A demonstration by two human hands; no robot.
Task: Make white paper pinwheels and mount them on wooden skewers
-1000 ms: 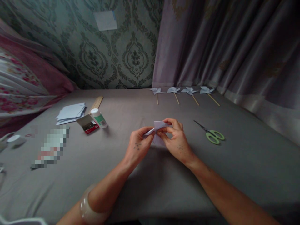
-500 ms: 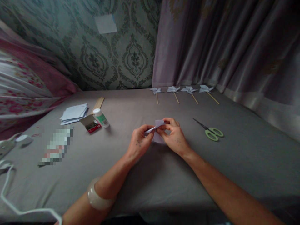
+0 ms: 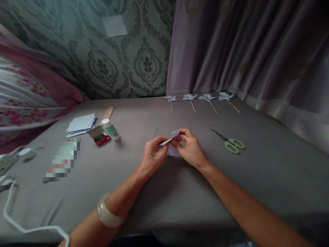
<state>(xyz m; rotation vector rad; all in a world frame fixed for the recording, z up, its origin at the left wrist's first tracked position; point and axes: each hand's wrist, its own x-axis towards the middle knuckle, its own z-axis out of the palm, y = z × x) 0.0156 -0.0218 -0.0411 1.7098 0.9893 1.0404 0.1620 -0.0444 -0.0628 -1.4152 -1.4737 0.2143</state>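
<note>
Between my two hands is a piece of white paper (image 3: 174, 151), partly folded, held just above the table near its middle. My left hand (image 3: 155, 151) pinches its left side between thumb and fingers. On the right side my right hand (image 3: 190, 146) grips it, with the fingertips of both hands close together. One corner sticks up past the right fingers, and a flap hangs below. The fingers hide the paper's centre. Green-handled scissors (image 3: 228, 140) lie to the right of my right hand, blades pointing away and left.
Several paper pinwheels (image 3: 190, 97) on sticks lie along the back. At left are a paper stack (image 3: 81, 124), wooden sticks (image 3: 108, 113), a white-green bottle (image 3: 111, 129) and an open red box (image 3: 102, 140). Nearer are a blurred packet (image 3: 63, 159) and a white cable (image 3: 31, 229).
The upper corner of the paper has tilted slightly under my right fingers. Both hands keep their pinch in nearly the same place. The view has shifted very little.
</note>
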